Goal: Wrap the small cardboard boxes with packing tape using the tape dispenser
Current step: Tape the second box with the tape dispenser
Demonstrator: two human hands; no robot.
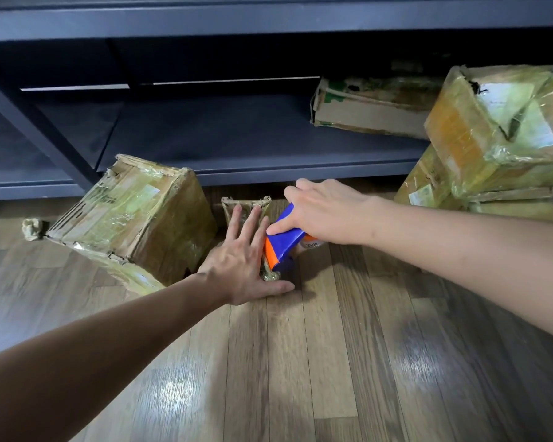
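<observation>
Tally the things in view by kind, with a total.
Cardboard boxes: 5 (small box under the left hand, tilted box, shelf box, stacked pair)
Tape dispenser, in right hand: 1
Tape wad: 1
Total: 7

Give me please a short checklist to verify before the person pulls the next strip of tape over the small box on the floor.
1. Small tape-wrapped cardboard box held steady: ok, the left hand lies flat on it, fingers spread.
2. Blue and orange tape dispenser gripped: ok, the right hand grasps it from above.
3. Dispenser against the box: ok, its orange end meets the box's right side.
4. Left fingers clear of the dispenser's path: not ok, they lie right beside the orange end.
5. Tape end stuck to the box: cannot tell, hidden by the hands.
6. Room to move: not ok, a larger worn cardboard box stands close on the left.
</observation>
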